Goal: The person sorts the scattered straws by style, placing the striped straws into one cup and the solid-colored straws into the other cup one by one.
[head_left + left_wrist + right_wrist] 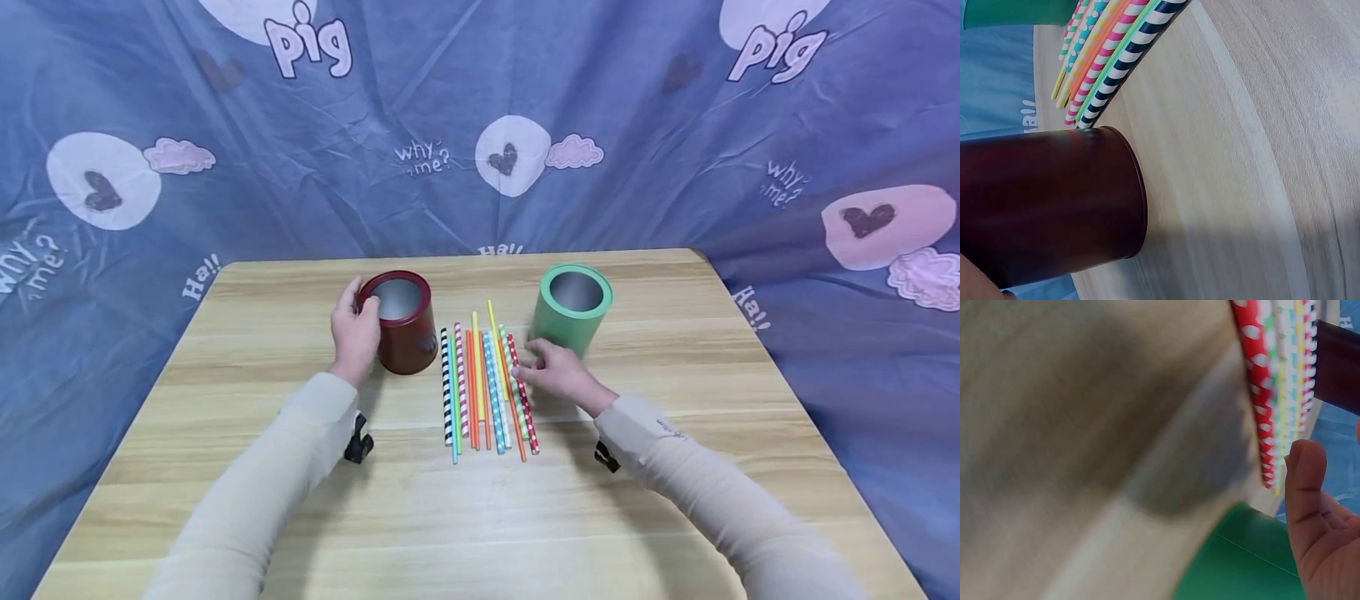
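A dark red can (407,342) stands upright at the left of the straws, its open top showing a grey inside. My left hand (355,337) holds it by its left side near the rim; in the left wrist view only a bit of that hand (975,281) shows beside the can (1054,200). Several paper straws (480,392), striped, dotted and plain, lie side by side on the table. Over their right edge hovers my right hand (562,375), thumb and fingers apart, nearest the red dotted straw (1260,394). Just behind this hand stands a green can (566,321), upright.
The wooden table (465,533) ends at a back edge against a blue printed cloth (637,192). Black wrist mounts (359,439) hang under both sleeves.
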